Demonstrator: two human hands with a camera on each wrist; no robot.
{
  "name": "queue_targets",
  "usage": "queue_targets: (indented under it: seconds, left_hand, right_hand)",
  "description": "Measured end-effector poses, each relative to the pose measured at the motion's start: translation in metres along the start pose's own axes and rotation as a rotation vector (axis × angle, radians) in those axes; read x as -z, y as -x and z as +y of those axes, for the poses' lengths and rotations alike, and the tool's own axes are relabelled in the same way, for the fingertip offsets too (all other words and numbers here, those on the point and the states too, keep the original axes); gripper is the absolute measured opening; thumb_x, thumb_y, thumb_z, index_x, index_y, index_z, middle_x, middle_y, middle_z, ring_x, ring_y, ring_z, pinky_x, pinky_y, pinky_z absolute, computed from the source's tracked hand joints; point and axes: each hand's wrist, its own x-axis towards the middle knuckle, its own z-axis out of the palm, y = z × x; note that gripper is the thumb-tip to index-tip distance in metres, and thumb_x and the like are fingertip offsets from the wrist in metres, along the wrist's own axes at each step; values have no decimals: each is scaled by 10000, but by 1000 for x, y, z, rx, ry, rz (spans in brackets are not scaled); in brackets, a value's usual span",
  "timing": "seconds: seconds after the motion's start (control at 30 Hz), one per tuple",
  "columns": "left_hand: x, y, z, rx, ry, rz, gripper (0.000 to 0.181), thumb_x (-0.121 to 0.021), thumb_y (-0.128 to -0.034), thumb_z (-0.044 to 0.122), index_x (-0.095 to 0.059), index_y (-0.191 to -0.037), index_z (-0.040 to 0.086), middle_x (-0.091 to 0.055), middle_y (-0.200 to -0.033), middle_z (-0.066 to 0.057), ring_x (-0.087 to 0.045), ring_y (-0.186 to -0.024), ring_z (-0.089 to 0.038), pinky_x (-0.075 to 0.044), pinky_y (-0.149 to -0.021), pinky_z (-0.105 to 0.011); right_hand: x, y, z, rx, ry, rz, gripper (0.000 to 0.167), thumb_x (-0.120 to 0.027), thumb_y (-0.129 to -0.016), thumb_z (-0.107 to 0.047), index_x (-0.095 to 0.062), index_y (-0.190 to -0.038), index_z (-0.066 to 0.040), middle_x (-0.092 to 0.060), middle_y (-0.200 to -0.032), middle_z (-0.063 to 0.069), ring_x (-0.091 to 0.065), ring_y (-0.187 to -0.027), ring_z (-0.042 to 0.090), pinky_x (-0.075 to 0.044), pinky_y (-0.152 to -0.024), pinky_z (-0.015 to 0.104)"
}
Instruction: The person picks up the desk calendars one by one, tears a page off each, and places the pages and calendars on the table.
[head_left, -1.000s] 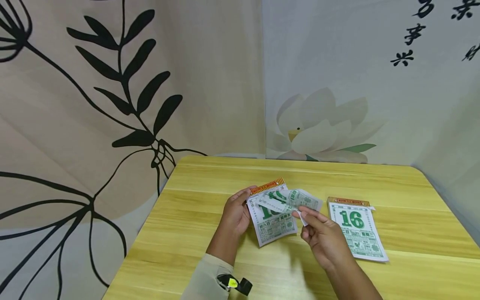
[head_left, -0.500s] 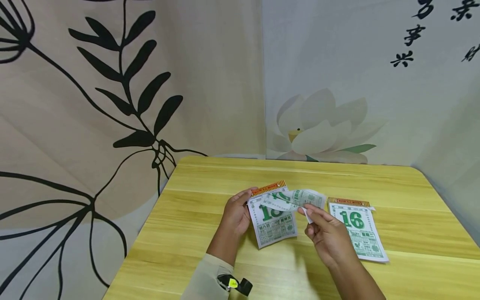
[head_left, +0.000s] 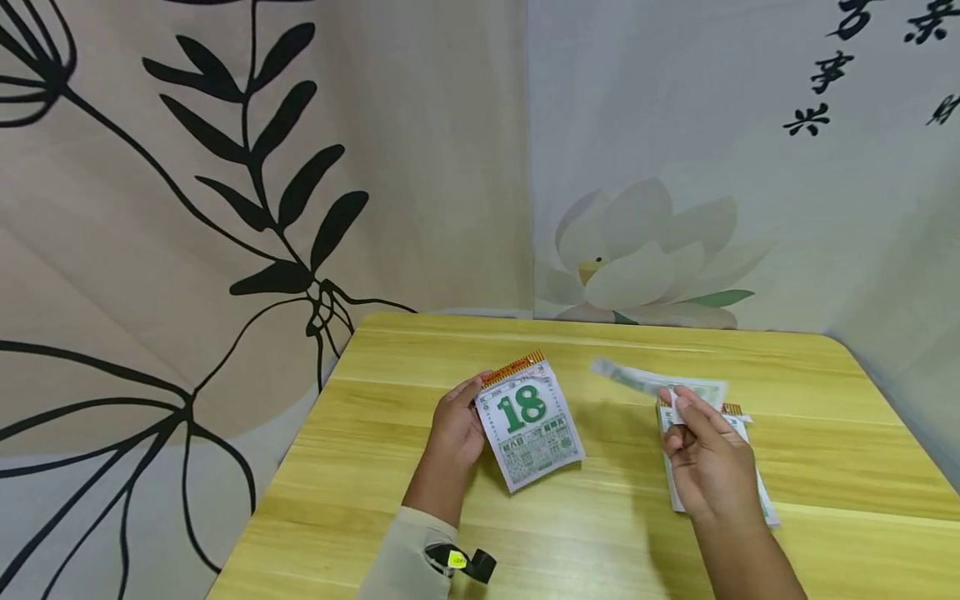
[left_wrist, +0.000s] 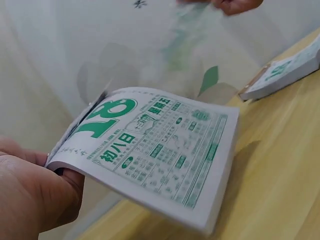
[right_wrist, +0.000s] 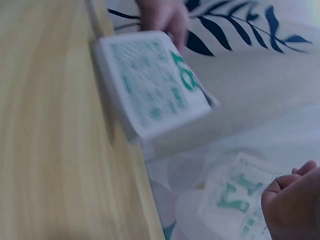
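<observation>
My left hand [head_left: 457, 429] grips a tear-off calendar pad [head_left: 532, 429] by its upper left corner, thumb on top. A green 18 shows on its front page, and the pad is tilted above the table; its thick edge shows in the left wrist view [left_wrist: 150, 140]. Off to the right, my right hand [head_left: 712, 471] pinches a loose calendar page [head_left: 637, 379] between thumb and fingers. In the right wrist view that thin page [right_wrist: 235, 195] hangs with large green digits on it. A second calendar pad [head_left: 673, 479] lies on the table, mostly hidden behind the right hand.
The yellow wood-grain table [head_left: 390, 400] carries the second pad at its right. Behind it hang pale cloths, one with a black plant print [head_left: 255, 150], the other with a lotus [head_left: 645, 250]. A black strap [head_left: 461, 562] circles the left sleeve.
The right hand has drawn the loose page away from the held pad, rightward over the second pad. The 18 is now uncovered. The left hand has shifted slightly left with its pad.
</observation>
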Motion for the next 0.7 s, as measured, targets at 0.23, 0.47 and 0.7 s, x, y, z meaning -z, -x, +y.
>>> queue_targets:
  seconds: [0.23,0.47,0.7]
  left_hand:
    - [8,-3,8,-13,-11,34,411,-460,-1186,181,-578,-1470,-92,-740,-1268,-115,-767,-1121,-196,-656,-923,-309]
    - [15,-4,15,-26,-46,35,374,-459,-1188,190,-626,-1436,-34,-691,-1357,-131,-743,-1167,-202,-652,-942,-309]
    - [26,-5,25,-6,-76,18,382,-469,-1188,210,-607,-1462,-18,-620,-1459,-175,-705,-1251,-249,-647,-962,-333]
  right_hand:
    - [5,-2,-3,15,4,-36,204,-648,-1092,-73,-802,-1226,-88,-851,-1124,32,-650,-643,93,-560,-622,187]
    - [2,-2,8,21,104,-59,202,-643,-1105,-119,-811,-1217,-131,-844,-1160,-4,-639,-644,67,-553,-653,184]
    - [-4,-2,15,-11,165,-66,200,-644,-1111,-158,-810,-1222,-162,-837,-1184,-29,-631,-655,61,-554,-658,186]
